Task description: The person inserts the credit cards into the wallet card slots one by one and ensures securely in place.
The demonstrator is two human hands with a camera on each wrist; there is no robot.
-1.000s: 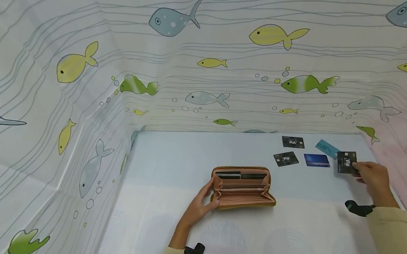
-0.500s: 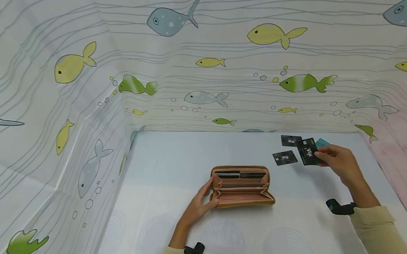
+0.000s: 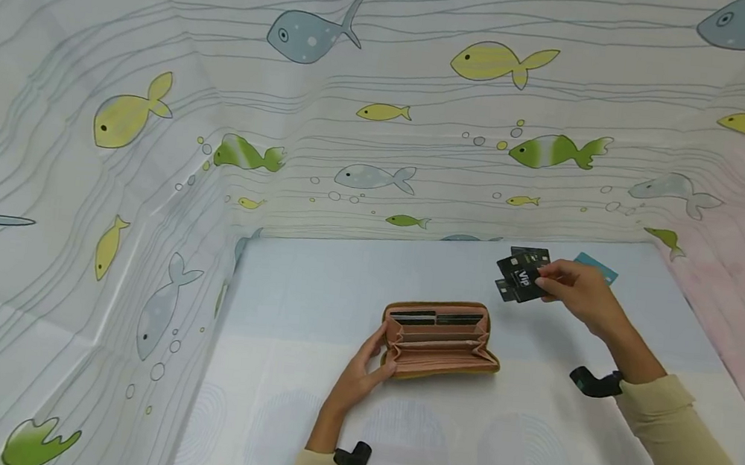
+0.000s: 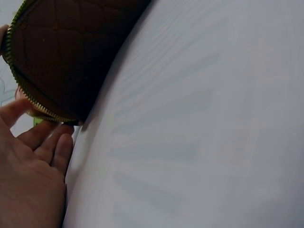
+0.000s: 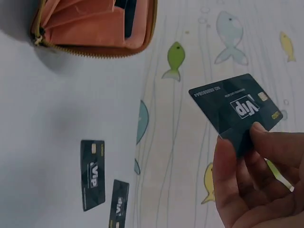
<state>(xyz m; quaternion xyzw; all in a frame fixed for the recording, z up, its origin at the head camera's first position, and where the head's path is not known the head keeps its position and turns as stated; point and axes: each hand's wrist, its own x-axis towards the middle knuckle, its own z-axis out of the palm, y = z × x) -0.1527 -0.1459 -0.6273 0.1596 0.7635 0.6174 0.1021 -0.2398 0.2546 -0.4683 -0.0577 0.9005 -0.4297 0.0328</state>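
Note:
My left hand (image 3: 356,381) grips the left end of an unzipped wallet (image 3: 438,371), which stands with its pink inside facing up. Dark cards (image 3: 414,317) sit in the wallet's slots. The left wrist view shows its brown quilted outside (image 4: 66,52) and gold zip, with my thumb and fingers at its edge. To the right, my right hand (image 3: 585,294) pinches a black Vip card (image 5: 237,107) between thumb and fingers, raised off the table. In the head view this card overlaps two more black Vip cards, seen lying flat in the right wrist view: one card (image 5: 92,175) and another card (image 5: 118,204).
A teal card (image 3: 601,266) lies on the white table (image 3: 314,279) behind my right hand. Fish-patterned sheeting (image 3: 315,130) rises along the table's back and left sides, with a pink-tinted part (image 3: 735,245) at the right.
My right hand has carried the black Vip card leftward, from beside the teal card to over the other black cards. The blue card is now hidden. My left hand and the wallet stay put.

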